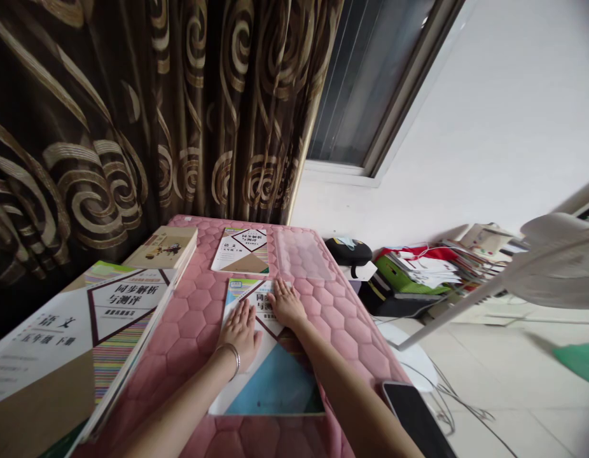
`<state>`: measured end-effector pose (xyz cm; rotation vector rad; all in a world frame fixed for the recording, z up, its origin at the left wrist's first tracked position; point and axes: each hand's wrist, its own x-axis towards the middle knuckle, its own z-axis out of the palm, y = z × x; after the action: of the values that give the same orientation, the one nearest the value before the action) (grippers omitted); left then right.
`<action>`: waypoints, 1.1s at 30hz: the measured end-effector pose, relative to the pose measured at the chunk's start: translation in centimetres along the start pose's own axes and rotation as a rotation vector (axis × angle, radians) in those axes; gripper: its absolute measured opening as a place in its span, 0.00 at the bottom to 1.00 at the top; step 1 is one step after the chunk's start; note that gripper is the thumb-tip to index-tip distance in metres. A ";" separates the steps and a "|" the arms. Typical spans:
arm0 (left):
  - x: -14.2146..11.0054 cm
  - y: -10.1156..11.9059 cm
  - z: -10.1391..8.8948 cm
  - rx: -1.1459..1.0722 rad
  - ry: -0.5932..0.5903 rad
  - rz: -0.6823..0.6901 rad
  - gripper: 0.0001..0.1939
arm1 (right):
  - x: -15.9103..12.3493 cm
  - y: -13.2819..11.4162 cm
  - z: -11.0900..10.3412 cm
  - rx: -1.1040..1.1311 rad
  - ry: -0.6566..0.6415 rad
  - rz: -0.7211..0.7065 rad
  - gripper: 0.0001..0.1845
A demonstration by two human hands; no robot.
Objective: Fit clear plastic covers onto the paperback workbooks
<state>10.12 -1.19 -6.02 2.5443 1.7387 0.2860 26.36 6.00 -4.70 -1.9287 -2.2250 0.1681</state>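
The blue-and-white workbook (pixel 275 385) lies flat on the pink quilted pad (pixel 189 312), beneath both hands. The left hand (pixel 242 334) (a silvery bangle (pixel 236 360) circles its wrist) and the right hand (pixel 285 304) rest palm-down, fingers extended, gripping nothing. The workbook looks light, bendable and probably slick, so a lower corner or side edge seems the best hold. Beyond lie a second workbook (pixel 242 251), thin and rectangular, and a filmy translucent sheet (pixel 301 254), seemingly plastic; farther back, the brown curtain (pixel 199 108) hangs in swirl-patterned folds.
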 end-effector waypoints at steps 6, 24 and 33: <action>0.0 -0.2 0.3 -0.007 0.010 -0.001 0.33 | -3.2 -2.1 0.5 -0.069 0.021 0.037 0.35; -1.1 -4.6 -0.7 -0.026 -0.002 0.054 0.28 | -12.3 1.4 0.4 0.069 0.222 0.072 0.22; -1.1 -4.6 -0.3 -0.007 0.048 0.075 0.28 | -8.8 3.1 -2.0 0.549 0.130 0.381 0.08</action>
<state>5.42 -0.57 -6.48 2.6231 1.6568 0.3593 30.93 -2.36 -4.00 -1.9393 -1.4966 0.6153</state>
